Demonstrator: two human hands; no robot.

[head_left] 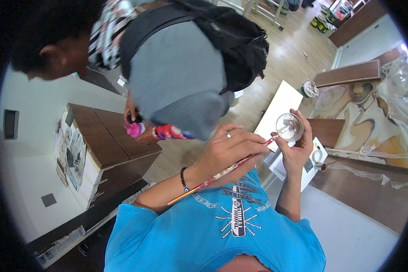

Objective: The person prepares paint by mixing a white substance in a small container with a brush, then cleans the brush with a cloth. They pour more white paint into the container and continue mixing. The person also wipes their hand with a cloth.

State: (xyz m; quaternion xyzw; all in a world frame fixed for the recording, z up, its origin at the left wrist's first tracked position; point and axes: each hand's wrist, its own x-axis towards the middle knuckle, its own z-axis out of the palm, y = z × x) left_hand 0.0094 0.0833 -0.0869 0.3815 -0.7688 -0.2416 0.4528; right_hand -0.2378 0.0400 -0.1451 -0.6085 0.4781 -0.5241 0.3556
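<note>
My left hand (pixel 233 147), with a ring and a dark bead bracelet, is closed round a long thin paintbrush (pixel 213 178). The brush handle is orange at its back end and smeared red and white further up. It slants up to the right, its front end at the rim of a small clear cup (pixel 283 121). My right hand (pixel 300 147) grips that cup from the right and below, tilted so that I look into it. Its inside looks whitish; what is in it I cannot make out. The brush's bristles are hard to see.
Close at the upper left a person (pixel 177 72) with a backpack bends over, holding something pink (pixel 135 129). A brown cabinet (pixel 109 136) with newspaper on top stands left. A pale board (pixel 281 104), paint tub (pixel 309 89) and marbled panel (pixel 362 109) under plastic are right.
</note>
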